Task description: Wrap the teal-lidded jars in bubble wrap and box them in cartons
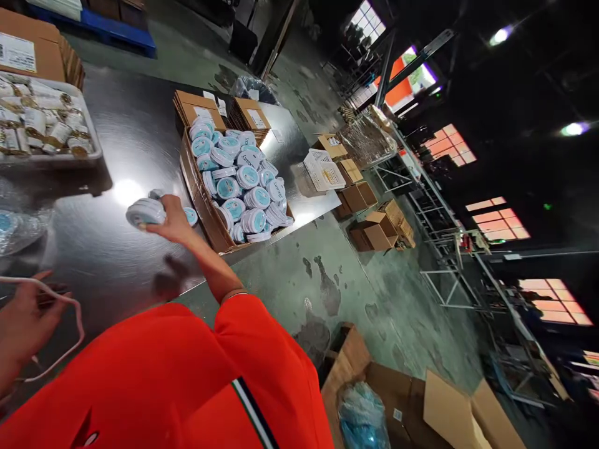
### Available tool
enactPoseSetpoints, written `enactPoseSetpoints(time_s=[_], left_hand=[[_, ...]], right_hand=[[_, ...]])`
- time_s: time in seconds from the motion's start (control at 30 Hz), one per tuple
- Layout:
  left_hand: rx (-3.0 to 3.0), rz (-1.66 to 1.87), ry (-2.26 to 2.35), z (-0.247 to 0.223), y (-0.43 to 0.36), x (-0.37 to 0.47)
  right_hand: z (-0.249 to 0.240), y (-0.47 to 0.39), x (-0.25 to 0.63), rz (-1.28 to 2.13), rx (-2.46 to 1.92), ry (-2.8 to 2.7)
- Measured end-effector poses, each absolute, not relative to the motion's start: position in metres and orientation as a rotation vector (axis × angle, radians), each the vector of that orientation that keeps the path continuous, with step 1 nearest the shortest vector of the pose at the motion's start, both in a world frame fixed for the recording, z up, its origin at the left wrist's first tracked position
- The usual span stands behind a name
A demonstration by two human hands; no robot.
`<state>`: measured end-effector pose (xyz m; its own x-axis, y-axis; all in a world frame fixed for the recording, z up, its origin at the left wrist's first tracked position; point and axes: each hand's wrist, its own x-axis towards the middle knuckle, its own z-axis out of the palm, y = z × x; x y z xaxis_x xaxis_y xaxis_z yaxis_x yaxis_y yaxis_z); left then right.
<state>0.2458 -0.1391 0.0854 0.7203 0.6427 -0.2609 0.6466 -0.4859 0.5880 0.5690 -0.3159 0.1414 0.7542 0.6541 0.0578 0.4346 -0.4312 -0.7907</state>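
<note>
My right hand (172, 219) is closed on a small stack of flat round white containers (146, 212), held over the steel table. Another round container with a blue label (190, 216) lies just beside that hand. To its right, a cardboard box (201, 193) is heaped with the same kind of white round containers (248, 177). My left hand (32, 318) is at the lower left edge, its fingers apart and partly curled. A pale pink cord (77, 312) passes by it. Clear plastic packaging with blue-labelled round containers (19, 224) lies beyond the left hand.
A white tray of small glass bottles (97, 134) stands on the steel table (126, 112) at the upper left. Folded cartons (199, 109) stand behind the full box. A white basket (322, 168) is at the far end. Open cardboard boxes (374, 231) sit on the floor.
</note>
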Motion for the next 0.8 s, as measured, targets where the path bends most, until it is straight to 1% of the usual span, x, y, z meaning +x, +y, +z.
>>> enactPoseSetpoints(time_s=[0.07,0.13,0.2,0.27,0.33,0.47,0.6,0.7,0.8], left_hand=[[2.178,-0.097,0.992,0.088,-0.136,0.261],[2.179,-0.11,0.946,0.092,-0.142,0.272],[2.191,-0.07,0.89,0.095,-0.155,0.272],[2.188,-0.105,0.767,0.096,-0.167,0.263],[2.102,-0.033,0.833,0.093,-0.172,0.247],[1.981,0.046,1.007,0.08,-0.161,0.202],[1.945,0.058,1.154,0.058,-0.137,0.162],[1.942,0.061,1.15,0.031,-0.126,0.162],[1.962,0.106,1.029,0.002,-0.13,0.189]], right_hand=[[0.114,-0.295,0.542,0.515,-2.003,-0.903],[0.088,-0.284,0.517,0.657,-1.993,-0.924],[0.068,-0.284,0.496,0.753,-2.075,-0.966],[0.052,-0.288,0.484,0.825,-2.184,-1.09],[0.038,-0.287,0.479,0.899,-2.208,-1.272],[0.017,-0.28,0.473,0.846,-2.369,-1.522],[0.01,-0.275,0.465,0.776,-2.43,-1.643],[0.006,-0.261,0.454,0.714,-2.45,-1.788],[-0.006,-0.247,0.433,0.72,-2.349,-1.965]])
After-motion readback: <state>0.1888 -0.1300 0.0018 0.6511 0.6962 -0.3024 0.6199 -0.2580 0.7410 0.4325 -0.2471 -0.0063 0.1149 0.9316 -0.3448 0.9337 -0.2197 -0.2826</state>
